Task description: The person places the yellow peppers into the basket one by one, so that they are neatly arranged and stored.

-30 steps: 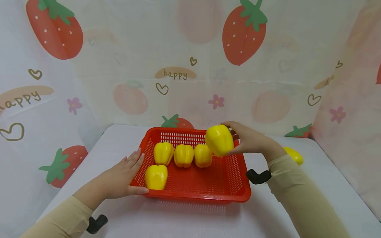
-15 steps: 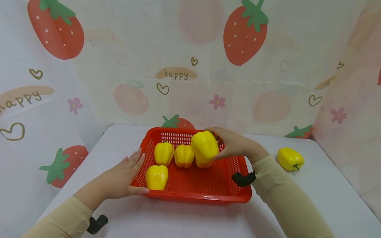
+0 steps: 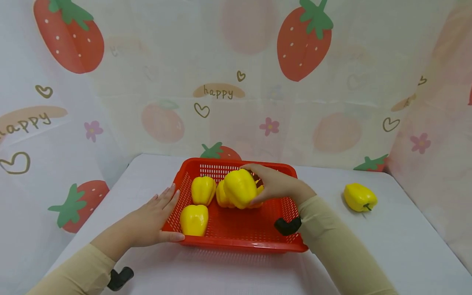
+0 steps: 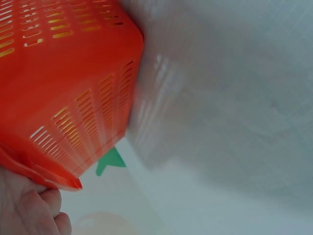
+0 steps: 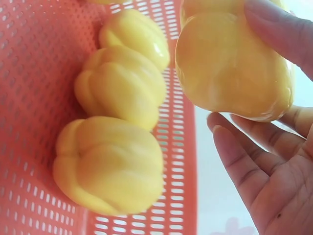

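Observation:
In the head view, my right hand (image 3: 274, 183) holds a glossy yellow bell pepper (image 3: 240, 188) over the back middle of a red plastic basket (image 3: 254, 245). The right wrist view has the thumb on one side of this bell pepper (image 5: 234, 63) and the fingers close to its other side. Partly behind it in the head view are two more peppers. Further left in the basket lie another pepper (image 3: 203, 190) and, at the front corner, one more (image 3: 194, 220). My left hand (image 3: 151, 219) rests against the basket's left side, fingers straight along the rim, thumb at the front corner.
A single yellow bell pepper (image 3: 359, 197), its green stem toward me, lies on the white table (image 3: 343, 237) right of the basket. Hanging sheets with printed strawberries (image 3: 305, 43) close off the back and both sides.
My right hand has carried its bell pepper leftward and lower, from the basket's right back toward the middle. The pepper on the table has come fully into view. My left hand stays put.

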Tool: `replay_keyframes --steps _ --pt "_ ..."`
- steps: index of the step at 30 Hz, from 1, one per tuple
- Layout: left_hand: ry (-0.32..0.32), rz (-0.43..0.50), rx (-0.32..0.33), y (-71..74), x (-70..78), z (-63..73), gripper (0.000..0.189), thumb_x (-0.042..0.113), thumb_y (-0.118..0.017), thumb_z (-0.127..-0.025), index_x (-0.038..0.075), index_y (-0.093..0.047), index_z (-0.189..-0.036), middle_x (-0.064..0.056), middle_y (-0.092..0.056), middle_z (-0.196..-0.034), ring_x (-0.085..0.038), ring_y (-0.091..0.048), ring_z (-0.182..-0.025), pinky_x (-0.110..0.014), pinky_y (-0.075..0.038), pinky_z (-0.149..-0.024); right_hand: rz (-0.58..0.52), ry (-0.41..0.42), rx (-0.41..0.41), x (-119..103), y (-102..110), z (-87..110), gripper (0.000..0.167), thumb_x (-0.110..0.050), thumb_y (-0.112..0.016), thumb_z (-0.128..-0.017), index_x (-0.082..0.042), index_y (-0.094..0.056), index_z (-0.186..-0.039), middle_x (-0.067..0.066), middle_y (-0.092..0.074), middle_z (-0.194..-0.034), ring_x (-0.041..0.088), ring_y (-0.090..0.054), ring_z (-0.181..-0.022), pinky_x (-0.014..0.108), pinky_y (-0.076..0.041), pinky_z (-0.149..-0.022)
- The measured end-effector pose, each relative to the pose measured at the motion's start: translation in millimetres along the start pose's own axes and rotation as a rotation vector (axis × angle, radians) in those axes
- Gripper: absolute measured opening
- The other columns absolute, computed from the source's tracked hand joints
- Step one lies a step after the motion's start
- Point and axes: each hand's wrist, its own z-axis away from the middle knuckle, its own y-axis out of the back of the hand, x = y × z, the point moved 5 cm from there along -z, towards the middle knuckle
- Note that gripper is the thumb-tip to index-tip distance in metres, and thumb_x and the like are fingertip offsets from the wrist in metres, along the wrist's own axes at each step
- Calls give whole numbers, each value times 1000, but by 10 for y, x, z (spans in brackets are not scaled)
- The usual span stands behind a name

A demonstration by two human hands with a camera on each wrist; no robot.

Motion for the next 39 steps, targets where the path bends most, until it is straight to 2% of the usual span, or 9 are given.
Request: replay_keyframes --steps 7,15,26,35,39 --pt "-10 -14 3 -6 -1 -9 116 81 -46 -65 5 -14 -146 -15 -7 -153 -32 -12 -139 -52 -15 -109 25 -28 -44 15 -110 -70 91 -34 -81 -67 -21 -30 -140 -7 -44 -125 15 -44 -113 30 -46 -91" --pt "-8 -6 1 -7 -7 -11 116 81 -46 -64 5 -14 -146 -14 -8 -153 -32 -12 -138 -52 -15 -109 79 -91 -73 38 -206 -140 91 -37 -82 -65 -26 -31 -139 -11 -43 -124 13 -43 -113 29 -47 -89" --pt "-9 -3 1 -8 -8 -12 116 81 -46 -65 5 -14 -146 -14 -7 -153 -32 -12 -139 -52 -15 -109 124 -33 -133 -34 -330 -232 83 -39 -82 -65 -27 -38 -134 -12 -47 -118 11 -44 -110 27 -47 -87" --pt "-13 -10 4 -26 -29 -19 116 81 -46 -65 6 -13 -147 -14 -7 -153 -32 -11 -139 -51 -15 -109 187 -33 -196 -30 -469 -329 72 -40 -82 -64 -28 -43 -123 -14 -51 -107 8 -47 -102 25 -48 -82" --pt "-14 -13 7 -26 -31 -18 116 81 -45 -65 6 -13 -147 -14 -7 -153 -32 -11 -139 -51 -15 -109 216 -70 -216 -31 -493 -327 74 -41 -82 -62 -28 -43 -124 -13 -50 -108 9 -46 -103 26 -47 -83"
